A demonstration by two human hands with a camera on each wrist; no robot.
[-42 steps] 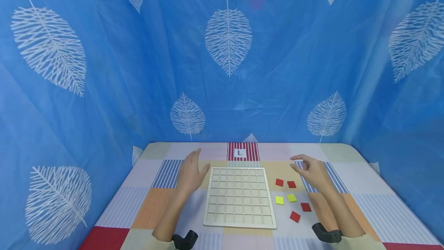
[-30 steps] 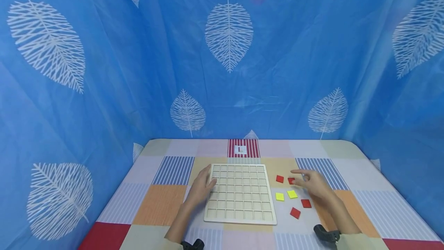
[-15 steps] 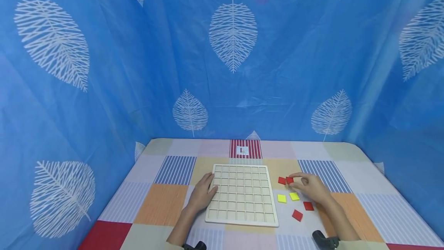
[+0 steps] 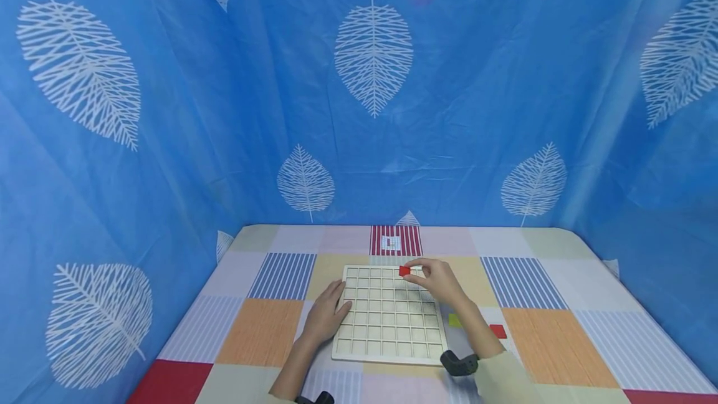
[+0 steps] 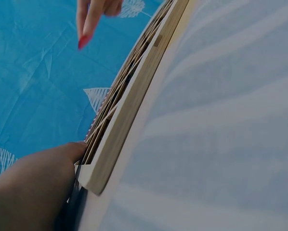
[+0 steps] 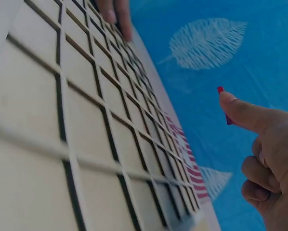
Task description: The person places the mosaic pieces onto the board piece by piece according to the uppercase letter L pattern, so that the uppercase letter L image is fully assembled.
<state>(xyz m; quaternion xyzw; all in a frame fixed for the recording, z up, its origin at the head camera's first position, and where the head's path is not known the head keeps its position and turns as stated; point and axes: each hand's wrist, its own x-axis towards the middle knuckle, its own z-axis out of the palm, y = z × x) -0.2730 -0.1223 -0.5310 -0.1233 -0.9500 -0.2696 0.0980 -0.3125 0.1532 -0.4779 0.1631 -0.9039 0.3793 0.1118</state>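
Note:
A cream grid board (image 4: 388,317), divided by thin ribs into square cells, lies on the table in the head view. My left hand (image 4: 324,315) rests along its left side, thumb over the rim. My right hand (image 4: 442,282) pinches a small red square tile (image 4: 404,271) between thumb and fingers above the board's far rows. In the right wrist view that tile (image 6: 229,120) shows edge-on behind the thumb, raised off the grid. Right of the board lie a yellow tile (image 4: 454,320) and a red tile (image 4: 498,331); my right forearm covers other tiles.
A small printed card (image 4: 391,243) with a grid pattern lies behind the board on a red-striped patch. The patchwork tablecloth (image 4: 263,329) covers the table. Blue curtains (image 4: 449,111) with white leaves close off the back and both sides.
My left hand came down onto the board's left side and stays there. My right hand took a red tile from the right of the board and carried it left over the far rows.

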